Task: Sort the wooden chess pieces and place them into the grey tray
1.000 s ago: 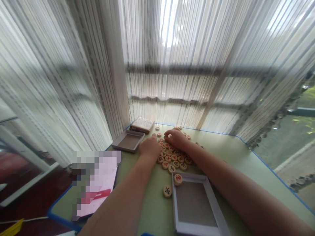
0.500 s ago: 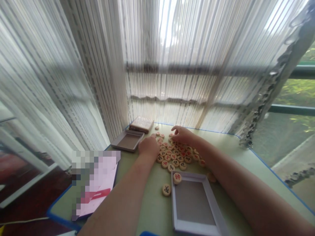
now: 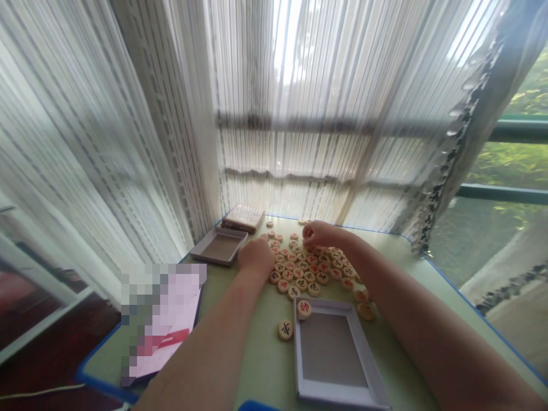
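Many round wooden Chinese chess pieces (image 3: 302,265) with red or black characters lie in a loose cluster on the pale green table. My left hand (image 3: 257,255) rests at the left side of the cluster, back up; most of its fingers are hidden behind it. Over the far right part of the cluster is my right hand (image 3: 320,234), its fingers curled in a pinch; whatever is between them cannot be made out. One red-marked piece (image 3: 303,310) sits on the corner of a shallow open box (image 3: 299,365), and a black-marked piece (image 3: 285,329) lies beside it.
A second shallow box part (image 3: 233,257) stands left of my left hand, with a stacked flat box (image 3: 243,218) behind it. A pink sheet or folder (image 3: 171,325), partly pixelated, lies at the left. Striped sheer curtains (image 3: 291,148) hang along the table's far edge.
My right hand has curled its fingers more and shifted slightly. More pieces show beside its forearm. The left hand stays at the cluster's left side; the whole view has shifted a little.
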Available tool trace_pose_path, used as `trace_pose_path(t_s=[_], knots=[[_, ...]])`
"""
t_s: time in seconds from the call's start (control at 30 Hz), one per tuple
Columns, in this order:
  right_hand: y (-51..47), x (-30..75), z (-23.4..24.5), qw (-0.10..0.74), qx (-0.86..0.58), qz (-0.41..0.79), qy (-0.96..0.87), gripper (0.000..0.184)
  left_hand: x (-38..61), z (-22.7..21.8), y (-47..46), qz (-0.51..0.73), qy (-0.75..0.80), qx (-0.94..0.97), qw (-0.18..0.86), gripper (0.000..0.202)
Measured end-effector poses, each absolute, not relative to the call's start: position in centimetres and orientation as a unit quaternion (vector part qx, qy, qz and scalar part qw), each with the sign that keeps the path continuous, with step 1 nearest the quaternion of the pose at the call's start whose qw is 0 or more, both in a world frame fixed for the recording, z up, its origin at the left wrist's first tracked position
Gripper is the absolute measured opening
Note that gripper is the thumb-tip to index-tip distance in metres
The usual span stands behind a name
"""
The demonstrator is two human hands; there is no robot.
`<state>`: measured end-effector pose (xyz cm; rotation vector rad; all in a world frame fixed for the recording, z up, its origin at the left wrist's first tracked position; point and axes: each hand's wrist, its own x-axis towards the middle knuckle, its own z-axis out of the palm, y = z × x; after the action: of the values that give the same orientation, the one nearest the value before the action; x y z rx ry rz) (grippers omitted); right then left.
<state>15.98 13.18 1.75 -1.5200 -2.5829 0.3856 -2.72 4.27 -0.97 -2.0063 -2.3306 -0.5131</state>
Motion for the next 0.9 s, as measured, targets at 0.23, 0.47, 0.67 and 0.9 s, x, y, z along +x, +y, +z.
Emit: trace_pose_path(t_s=[0.23, 0.47, 0.67, 0.9], knots=[[13.6, 15.5, 1.9, 0.128, -0.52, 0.073, -0.841, 0.021, -2.7, -0.9, 4.2, -0.161, -0.751, -0.64, 0.012, 0.031], [13.5, 15.3, 0.6, 0.155, -0.48, 0.002, -0.863, 0.034, -2.8, -1.0, 4.3, -0.173, -0.746, -0.643, 0.014, 0.033], [13.5, 15.0, 0.3, 0.125, -0.515, 0.009, -0.848, 0.021, -2.8, -0.9, 4.2, -0.167, -0.749, -0.641, 0.002, 0.034], [13.6, 14.7, 0.1, 0.152, -0.555, 0.015, -0.817, 0.024, -2.6, -0.7, 4.1, -0.156, -0.754, -0.637, 0.004, 0.034]])
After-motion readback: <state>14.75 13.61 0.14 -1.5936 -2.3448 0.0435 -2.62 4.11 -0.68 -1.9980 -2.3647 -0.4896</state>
